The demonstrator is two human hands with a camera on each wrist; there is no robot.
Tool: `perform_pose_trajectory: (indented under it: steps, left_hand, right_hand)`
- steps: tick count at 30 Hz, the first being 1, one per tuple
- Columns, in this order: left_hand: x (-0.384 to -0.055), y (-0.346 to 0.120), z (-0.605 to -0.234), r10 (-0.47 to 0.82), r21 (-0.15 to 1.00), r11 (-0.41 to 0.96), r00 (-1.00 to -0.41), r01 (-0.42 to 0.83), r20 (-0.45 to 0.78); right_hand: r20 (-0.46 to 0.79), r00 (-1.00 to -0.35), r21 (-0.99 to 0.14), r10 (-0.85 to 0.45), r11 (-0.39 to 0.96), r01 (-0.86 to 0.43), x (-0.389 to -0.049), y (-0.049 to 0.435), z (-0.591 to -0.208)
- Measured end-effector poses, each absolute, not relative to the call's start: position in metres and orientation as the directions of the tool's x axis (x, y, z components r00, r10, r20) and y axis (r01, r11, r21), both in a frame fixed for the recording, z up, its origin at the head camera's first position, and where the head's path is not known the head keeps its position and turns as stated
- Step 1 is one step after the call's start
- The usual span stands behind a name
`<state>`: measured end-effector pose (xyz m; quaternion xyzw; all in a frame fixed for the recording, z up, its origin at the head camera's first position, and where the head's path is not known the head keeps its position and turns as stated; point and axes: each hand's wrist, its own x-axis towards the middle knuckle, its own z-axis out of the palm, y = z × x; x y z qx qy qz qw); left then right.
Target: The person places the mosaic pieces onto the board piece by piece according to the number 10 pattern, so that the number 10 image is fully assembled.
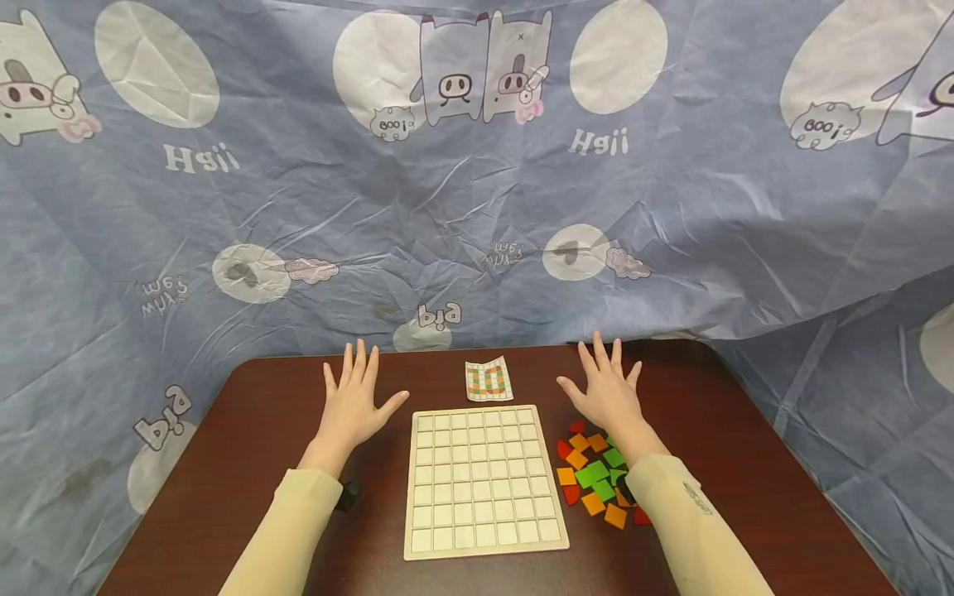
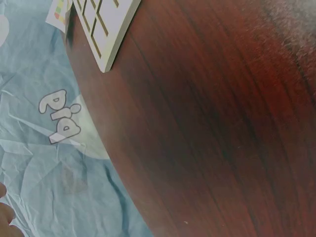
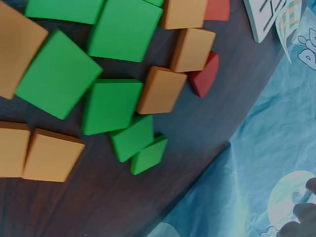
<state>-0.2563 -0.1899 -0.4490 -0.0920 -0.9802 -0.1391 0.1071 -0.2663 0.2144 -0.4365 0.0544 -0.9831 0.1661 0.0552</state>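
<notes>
My left hand (image 1: pixel 352 410) is spread with straight fingers over the left side of the table, to the left of the wooden grid board (image 1: pixel 477 488), and holds nothing. On the other side my right hand (image 1: pixel 609 399) is spread the same way, beyond a loose pile of coloured tiles (image 1: pixel 594 473). Every square of the pale board shows bare. In the right wrist view the pile has green tiles (image 3: pixel 59 74), orange tiles (image 3: pixel 162 90) and red pieces (image 3: pixel 205 75). Only fingertips of each hand show at the edges of the wrist views.
A small creased pattern card (image 1: pixel 489 380) lies behind the board, printed with a coloured grid. The dark wooden table (image 1: pixel 261 463) ends at a blue printed cloth (image 1: pixel 462 190) hanging behind it. My right forearm covers part of the tile pile.
</notes>
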Motion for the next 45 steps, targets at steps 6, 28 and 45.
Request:
perform_pose_trajectory:
  steps: [6, 28, 45]
  left_hand:
    - [-0.249, -0.193, -0.455, 0.151, 0.291, 0.933, -0.963, 0.214, 0.224]
    - [-0.211, -0.197, -0.483, 0.236, 0.406, 0.875, -0.965, 0.264, 0.119]
    - [-0.173, -0.177, -0.498, 0.301, 0.606, 0.769, -0.952, 0.204, -0.061]
  right_hand:
    - [0.115, -0.99, -0.339, -0.083, 0.934, -0.117, -0.263, 0.222, -0.444]
    - [0.036, -0.999, -0.365, -0.039, 0.93, -0.049, -0.25, 0.255, -0.471]
    - [0.009, -0.999, -0.424, 0.033, 0.905, 0.026, -0.244, 0.268, -0.487]
